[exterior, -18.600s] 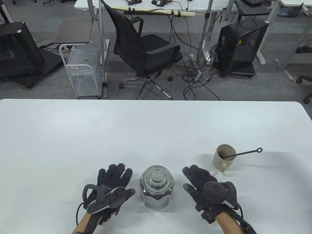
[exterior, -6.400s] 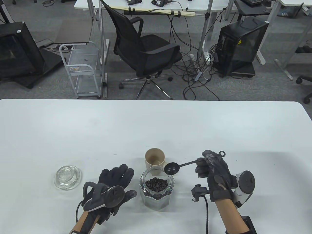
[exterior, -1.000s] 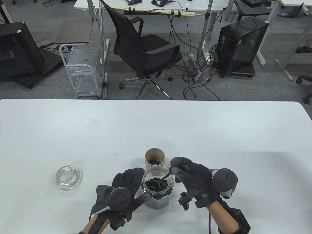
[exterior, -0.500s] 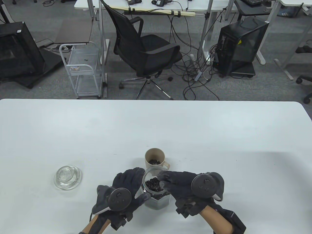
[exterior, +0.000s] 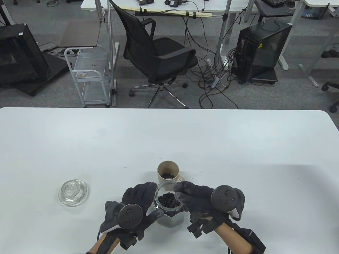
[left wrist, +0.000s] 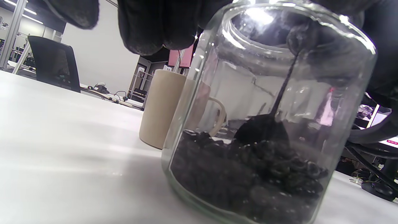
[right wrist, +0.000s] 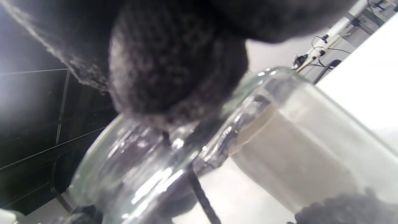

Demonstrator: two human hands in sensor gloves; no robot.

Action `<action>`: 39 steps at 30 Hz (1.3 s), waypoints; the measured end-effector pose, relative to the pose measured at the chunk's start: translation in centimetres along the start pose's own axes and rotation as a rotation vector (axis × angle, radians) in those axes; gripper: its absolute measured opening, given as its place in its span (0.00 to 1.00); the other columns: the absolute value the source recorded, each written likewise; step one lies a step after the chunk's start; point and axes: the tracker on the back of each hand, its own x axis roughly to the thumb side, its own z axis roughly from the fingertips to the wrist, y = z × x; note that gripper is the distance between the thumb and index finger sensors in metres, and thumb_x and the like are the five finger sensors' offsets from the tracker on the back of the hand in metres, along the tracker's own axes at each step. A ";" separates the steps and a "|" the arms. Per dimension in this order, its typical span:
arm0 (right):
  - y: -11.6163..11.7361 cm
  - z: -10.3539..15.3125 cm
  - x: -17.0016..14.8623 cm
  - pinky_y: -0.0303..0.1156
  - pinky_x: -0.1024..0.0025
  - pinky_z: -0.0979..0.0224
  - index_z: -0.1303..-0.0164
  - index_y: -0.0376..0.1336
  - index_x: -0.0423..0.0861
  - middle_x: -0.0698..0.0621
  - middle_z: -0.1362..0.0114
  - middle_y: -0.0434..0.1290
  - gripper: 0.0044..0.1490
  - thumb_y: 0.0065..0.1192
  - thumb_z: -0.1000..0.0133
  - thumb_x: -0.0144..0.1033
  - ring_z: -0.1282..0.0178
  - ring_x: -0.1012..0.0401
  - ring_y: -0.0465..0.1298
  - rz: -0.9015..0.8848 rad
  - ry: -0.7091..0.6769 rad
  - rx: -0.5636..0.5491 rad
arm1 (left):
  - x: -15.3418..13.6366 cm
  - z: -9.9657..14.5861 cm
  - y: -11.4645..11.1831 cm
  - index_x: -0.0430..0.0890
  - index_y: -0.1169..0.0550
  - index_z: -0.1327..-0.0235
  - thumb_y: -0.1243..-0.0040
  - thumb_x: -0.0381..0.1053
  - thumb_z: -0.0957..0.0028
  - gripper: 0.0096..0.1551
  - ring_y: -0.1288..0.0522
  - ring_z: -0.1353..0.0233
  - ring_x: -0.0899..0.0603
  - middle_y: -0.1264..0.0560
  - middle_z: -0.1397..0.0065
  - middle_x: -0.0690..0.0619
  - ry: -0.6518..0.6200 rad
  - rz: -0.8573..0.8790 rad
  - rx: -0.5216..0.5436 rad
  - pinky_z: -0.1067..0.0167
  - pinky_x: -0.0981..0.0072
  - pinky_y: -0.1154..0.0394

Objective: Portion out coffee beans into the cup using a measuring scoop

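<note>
Beans [exterior: 167, 200] fill one jar [exterior: 170, 221]; one cup [exterior: 168, 172], one lid [exterior: 72, 192]. My left hand [exterior: 133, 207] grips the jar; right hand [exterior: 197, 199] pinches one scoop [left wrist: 264, 127] inside.

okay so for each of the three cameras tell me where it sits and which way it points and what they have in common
Table view: sits high, looks down the table toward the office; shows the left hand around the jar, the right hand over its mouth, the cup and lid.
Left wrist view: sits low near the tabletop, faces the jar side-on; gloved fingers hang from the top.
Right wrist view: sits close under the right hand, looks up past the jar's rim; blurred fingers fill the top.
Shared: all three show jar and cup; both wrist views show the scoop handle.
</note>
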 end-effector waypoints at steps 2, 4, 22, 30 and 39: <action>0.0 0.0 -0.2 0.81 0.77 0.76 0.48 0.78 0.46 0.44 0.60 0.90 0.25 0.77 0.49 0.48 0.79 0.66 0.86 -0.023 0.024 -0.008 | 0.0 0.0 0.0 0.46 0.49 0.15 0.65 0.81 0.46 0.56 0.36 0.16 0.33 0.42 0.11 0.44 0.000 0.000 0.000 0.26 0.27 0.40; -0.1 0.0 -0.4 0.81 0.77 0.77 0.48 0.77 0.45 0.44 0.60 0.90 0.25 0.77 0.49 0.48 0.80 0.65 0.87 -0.052 0.047 -0.015 | 0.0 0.0 0.0 0.46 0.49 0.15 0.64 0.81 0.46 0.56 0.36 0.16 0.33 0.42 0.11 0.44 0.000 0.000 0.000 0.26 0.27 0.40; -1.5 0.2 -5.1 0.81 0.79 0.79 0.48 0.77 0.44 0.45 0.63 0.90 0.25 0.76 0.48 0.49 0.80 0.68 0.87 -0.477 0.409 -0.132 | -0.1 0.0 0.0 0.46 0.49 0.15 0.65 0.81 0.46 0.56 0.36 0.16 0.33 0.42 0.11 0.44 0.000 -0.002 0.001 0.26 0.27 0.40; -1.4 0.2 -7.5 0.82 0.79 0.77 0.47 0.76 0.44 0.45 0.62 0.90 0.26 0.75 0.46 0.49 0.79 0.67 0.88 -0.633 0.531 -0.143 | -0.1 0.1 0.0 0.46 0.49 0.15 0.65 0.81 0.46 0.56 0.36 0.16 0.33 0.42 0.11 0.44 -0.001 -0.004 0.001 0.26 0.27 0.40; -2.1 0.2 -8.4 0.82 0.78 0.75 0.46 0.76 0.44 0.45 0.61 0.90 0.26 0.73 0.45 0.50 0.77 0.66 0.88 -0.665 0.551 -0.187 | -0.1 0.1 0.0 0.46 0.49 0.15 0.65 0.81 0.46 0.56 0.36 0.16 0.33 0.42 0.11 0.44 -0.001 -0.005 0.000 0.26 0.27 0.40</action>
